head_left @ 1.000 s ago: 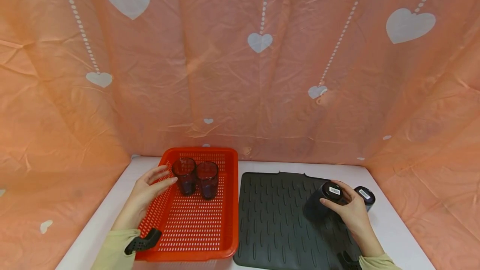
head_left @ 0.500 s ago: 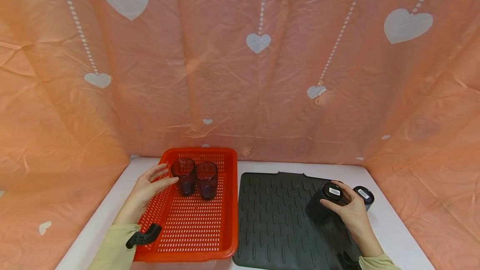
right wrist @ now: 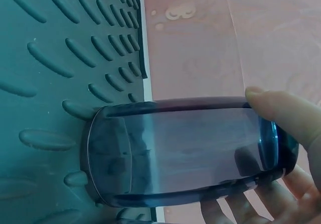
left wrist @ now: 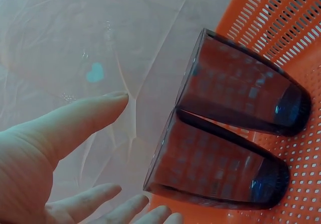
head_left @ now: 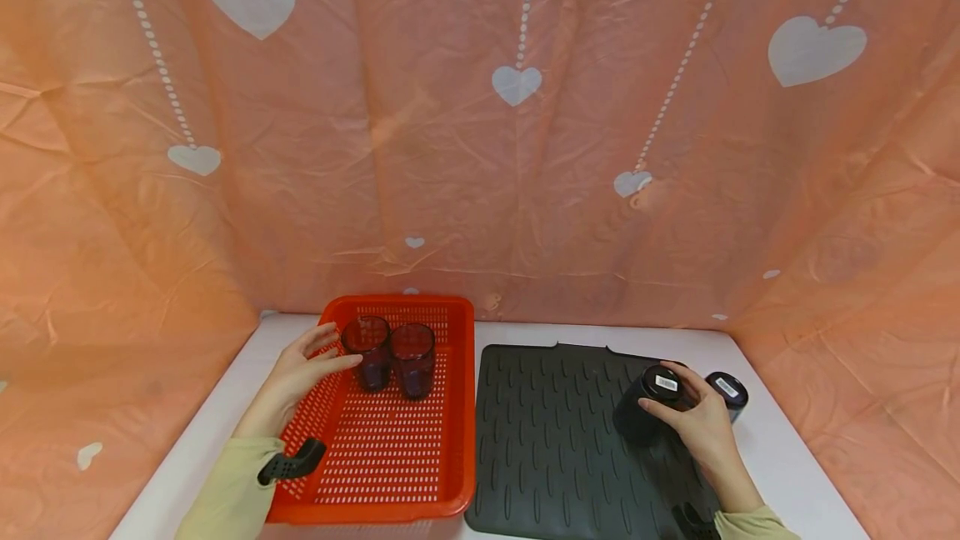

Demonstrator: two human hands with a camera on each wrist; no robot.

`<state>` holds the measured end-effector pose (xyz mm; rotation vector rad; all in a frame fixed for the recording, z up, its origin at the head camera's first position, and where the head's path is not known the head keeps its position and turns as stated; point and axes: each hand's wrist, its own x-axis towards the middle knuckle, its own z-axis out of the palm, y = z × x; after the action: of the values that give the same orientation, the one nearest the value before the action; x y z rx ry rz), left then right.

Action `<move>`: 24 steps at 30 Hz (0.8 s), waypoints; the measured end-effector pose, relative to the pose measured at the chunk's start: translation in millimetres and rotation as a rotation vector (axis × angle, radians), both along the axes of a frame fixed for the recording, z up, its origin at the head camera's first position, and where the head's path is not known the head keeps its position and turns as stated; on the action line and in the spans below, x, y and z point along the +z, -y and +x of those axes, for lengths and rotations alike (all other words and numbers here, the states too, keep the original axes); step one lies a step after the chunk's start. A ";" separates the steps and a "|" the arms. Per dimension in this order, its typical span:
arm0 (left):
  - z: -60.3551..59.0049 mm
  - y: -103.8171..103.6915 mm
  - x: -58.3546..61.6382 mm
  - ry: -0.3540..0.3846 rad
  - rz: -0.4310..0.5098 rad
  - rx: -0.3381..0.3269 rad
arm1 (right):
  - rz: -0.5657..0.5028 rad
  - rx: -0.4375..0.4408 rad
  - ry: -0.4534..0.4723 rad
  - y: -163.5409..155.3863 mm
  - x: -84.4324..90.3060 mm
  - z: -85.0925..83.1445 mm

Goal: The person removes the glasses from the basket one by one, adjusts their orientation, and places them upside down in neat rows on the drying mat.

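Two dark tinted drinking glasses stand mouth up, side by side, in the orange basket. They are the left glass and the right glass. My left hand reaches over the basket's left side beside the left glass, thumb and fingers extended and holding nothing; its wrist view shows a gap between thumb and glasses. With my right hand I grip an upside-down glass near its labelled base, its rim down at the ribbed mat. Just right of that hand is another inverted glass, partly hidden.
The dark drying mat lies right of the basket on a white tabletop. An orange sheet with white hearts hangs behind and on both sides. Black straps are on the wrists.
My left hand has edged slightly right, closer to the left glass. In my right hand, the inverted glass's rim end has shifted slightly right. The basket glasses stay put.
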<state>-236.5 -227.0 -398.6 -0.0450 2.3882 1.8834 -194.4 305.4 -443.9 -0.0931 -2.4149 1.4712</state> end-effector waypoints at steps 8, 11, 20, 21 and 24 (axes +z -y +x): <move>-5.0 -1.0 -0.2 0.011 -0.020 -0.013 | 0.018 0.006 -0.007 0.8 -0.4 -0.4; -7.2 -1.0 -1.5 0.007 -0.018 -0.016 | 0.020 0.004 0.002 1.3 0.0 -1.0; -9.6 -1.4 -3.2 0.001 -0.032 -0.009 | 0.014 -0.007 0.033 1.5 2.3 -3.2; -9.8 -1.4 -2.9 0.006 -0.026 -0.018 | 0.017 -0.009 0.032 1.5 2.3 -3.2; -11.7 -1.8 -1.7 0.011 -0.028 -0.016 | 0.020 -0.013 0.028 1.7 1.3 -3.9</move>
<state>-248.2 -225.3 -400.4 -0.0378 2.4006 1.8377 -198.4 303.7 -442.6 -0.1258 -2.4452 1.4495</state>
